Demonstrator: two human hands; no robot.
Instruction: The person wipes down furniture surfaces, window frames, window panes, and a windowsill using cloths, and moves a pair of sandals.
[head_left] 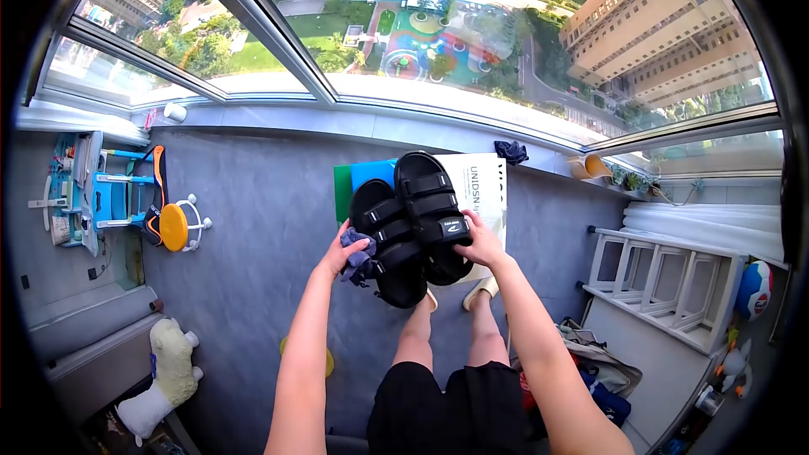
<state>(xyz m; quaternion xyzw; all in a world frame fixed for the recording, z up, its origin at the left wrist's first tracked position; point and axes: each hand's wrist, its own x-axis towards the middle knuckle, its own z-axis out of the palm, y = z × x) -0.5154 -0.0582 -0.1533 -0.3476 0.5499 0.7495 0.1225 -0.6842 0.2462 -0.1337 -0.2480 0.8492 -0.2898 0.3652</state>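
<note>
A pair of black strapped sandals is held up in front of me, soles away from me, straps facing up. The left sandal (383, 227) leans against the right sandal (428, 202), which overlaps it and sits slightly higher. My left hand (335, 251) is closed on a crumpled grey-blue cloth (359, 258) pressed to the left sandal's outer edge. My right hand (482, 240) grips the outer side of the right sandal near its wide strap, with a white logo visible there. Parts of the fingers are hidden behind the sandals.
Beneath the sandals lie a white printed sheet (484, 190) and blue and green sheets (343, 190). A dark cloth (511, 152) rests by the window ledge. A yellow-seated stool (174, 227) and desk stand left; a white folded rack (657, 282) is right. A plush toy (168, 362) lies lower left.
</note>
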